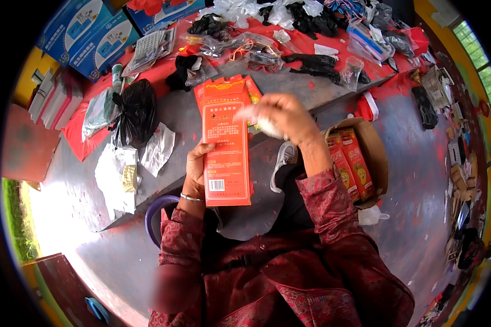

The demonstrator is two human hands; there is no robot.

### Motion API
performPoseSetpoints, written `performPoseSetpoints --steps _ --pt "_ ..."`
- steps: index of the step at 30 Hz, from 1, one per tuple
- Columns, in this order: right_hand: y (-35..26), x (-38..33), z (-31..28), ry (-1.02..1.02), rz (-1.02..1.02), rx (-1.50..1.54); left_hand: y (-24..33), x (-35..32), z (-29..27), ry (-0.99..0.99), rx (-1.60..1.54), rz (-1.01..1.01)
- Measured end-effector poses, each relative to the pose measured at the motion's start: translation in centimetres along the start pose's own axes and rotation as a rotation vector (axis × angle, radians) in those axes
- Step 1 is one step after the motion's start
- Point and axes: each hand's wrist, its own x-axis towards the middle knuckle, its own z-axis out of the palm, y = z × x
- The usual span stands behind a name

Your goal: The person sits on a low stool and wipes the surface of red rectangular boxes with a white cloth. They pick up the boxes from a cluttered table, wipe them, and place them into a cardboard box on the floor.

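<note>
Fingers of the left hand (195, 170) grip an orange box (226, 148); the right hand (281, 114) pinches something white at its top, likely filling it; next it must slide inside.

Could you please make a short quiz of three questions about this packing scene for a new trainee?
1. True or false: the left hand holds the tall orange box upright by its left edge.
2. Where is the black plastic bag? A) on the grey table, to the left of the orange box; B) inside the open cardboard carton; C) on the floor.
3. Fill in: the right hand is raised at the box's ____ end, around something white.

Key: 1 true; 2 A; 3 top.
</note>
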Motion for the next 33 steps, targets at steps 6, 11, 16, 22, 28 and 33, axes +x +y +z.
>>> performPoseSetpoints --steps 6,11,16,22,28,33 --pt "-0.1 4.2 0.4 0.33 -0.558 -0.315 -1.1 0.2 -1.1 0.115 -0.159 -0.106" --pt "3.0 2.4 5.2 0.167 -0.726 -0.958 0.2 0.4 -4.3 0.131 -0.094 0.055" --pt "3.6 -0.4 5.2 -0.429 -0.197 -0.471 1.8 0.3 -2.9 0.151 -0.094 0.179" --pt "0.4 -1.8 7.7 -0.189 -0.329 -0.244 1.7 0.8 -2.9 0.185 -0.12 0.292" --pt "4.2 -4.1 12.0 -0.267 -0.745 -0.729 2.2 0.4 -3.6 0.152 -0.019 0.289" --pt "0.7 -3.2 4.8 -0.314 -0.397 -0.914 2.6 0.0 -4.0 0.199 -0.102 0.28"
